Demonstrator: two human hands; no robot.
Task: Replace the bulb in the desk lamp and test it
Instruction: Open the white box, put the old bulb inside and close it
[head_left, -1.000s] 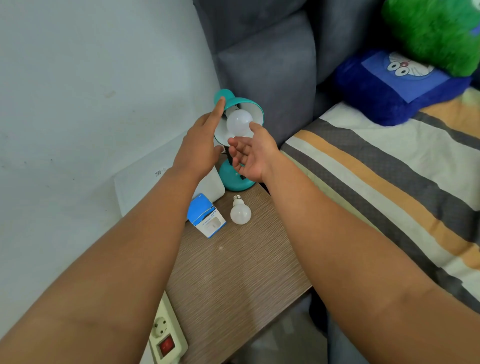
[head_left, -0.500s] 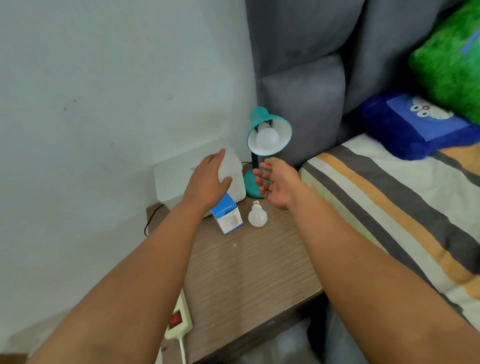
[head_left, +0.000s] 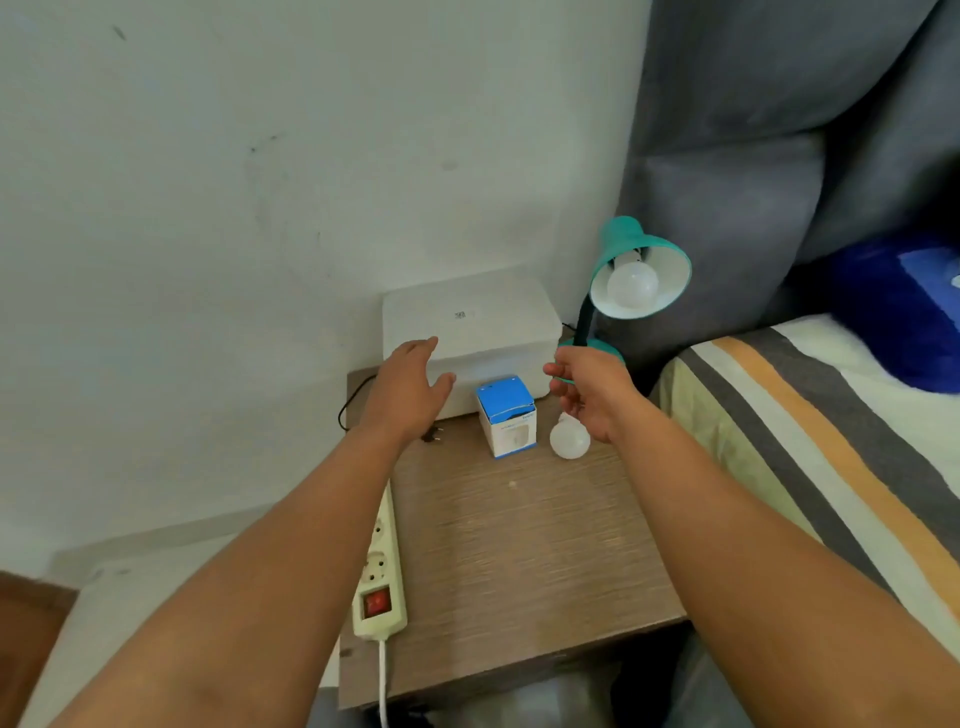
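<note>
A teal desk lamp (head_left: 631, 244) stands at the back right of the wooden bedside table (head_left: 519, 545), its shade tilted toward me with a white bulb (head_left: 632, 283) seated in it. A second white bulb (head_left: 570, 440) lies loose on the table beside a blue-and-white bulb box (head_left: 506, 421). My right hand (head_left: 592, 389) hovers empty, fingers apart, in front of the lamp's base and just above the loose bulb. My left hand (head_left: 410, 387) is open, palm down, over the table's back left, above a black plug (head_left: 432, 434) on a black cord.
A white box (head_left: 467, 322) sits against the wall behind the bulb box. A cream power strip (head_left: 382, 566) with a red switch lies along the table's left edge. To the right are a striped bed (head_left: 831, 441) and a grey headboard (head_left: 753, 156).
Both hands have left the lamp shade and bulb and dropped toward the tabletop. The view has pulled back and shows more of the table and the power strip.
</note>
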